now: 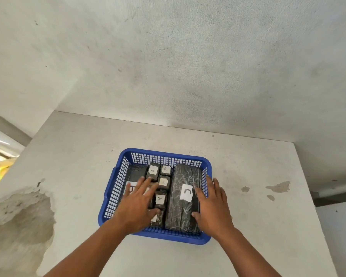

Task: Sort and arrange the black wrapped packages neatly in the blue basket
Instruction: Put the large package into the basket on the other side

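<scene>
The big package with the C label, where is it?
The C package lies along the right side of the blue basket, beside the small A packages, with the right hand on it.

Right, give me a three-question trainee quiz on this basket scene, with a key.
1. True or false: the large package in the blue basket carries a label marked C.
2. Which side of the basket holds the large package? (a) left (b) right (c) middle
3. Fill in: the small packages in the middle of the basket are labelled with the letter ____.

Key: 1 true. 2 b; the right hand rests on its right edge, while the left hand lies flat over the packages at the left. 3 A.
</scene>
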The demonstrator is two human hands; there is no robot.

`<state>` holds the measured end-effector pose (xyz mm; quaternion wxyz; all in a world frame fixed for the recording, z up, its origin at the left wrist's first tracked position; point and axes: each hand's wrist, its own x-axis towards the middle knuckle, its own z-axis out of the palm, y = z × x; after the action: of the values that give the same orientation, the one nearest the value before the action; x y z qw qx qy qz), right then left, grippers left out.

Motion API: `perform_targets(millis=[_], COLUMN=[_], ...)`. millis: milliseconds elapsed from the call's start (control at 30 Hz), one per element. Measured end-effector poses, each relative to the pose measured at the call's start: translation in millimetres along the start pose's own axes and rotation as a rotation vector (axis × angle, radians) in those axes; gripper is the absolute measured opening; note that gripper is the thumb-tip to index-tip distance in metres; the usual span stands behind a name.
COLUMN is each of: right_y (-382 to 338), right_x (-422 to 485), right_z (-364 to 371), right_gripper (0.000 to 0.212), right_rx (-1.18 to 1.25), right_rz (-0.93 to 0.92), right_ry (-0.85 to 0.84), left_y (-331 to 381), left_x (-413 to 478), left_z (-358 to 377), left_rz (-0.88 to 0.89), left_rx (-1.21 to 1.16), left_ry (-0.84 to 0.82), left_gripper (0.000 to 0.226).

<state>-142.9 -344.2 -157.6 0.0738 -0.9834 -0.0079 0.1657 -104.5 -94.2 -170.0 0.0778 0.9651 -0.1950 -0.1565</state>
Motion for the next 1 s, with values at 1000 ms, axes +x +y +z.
perform_targets(millis=[1000], right_y=[-84], right_x=[-39], right_z=[-92], right_gripper=[0.051], right_rx=[0.483], right_rz=[0.346], right_ry=[-0.035], left_y=[-76], left_x=[-36], left_z=[-72], left_rz=[0.068], left_rx=[-0.159], left_ry=[0.023], left_gripper=[0.071])
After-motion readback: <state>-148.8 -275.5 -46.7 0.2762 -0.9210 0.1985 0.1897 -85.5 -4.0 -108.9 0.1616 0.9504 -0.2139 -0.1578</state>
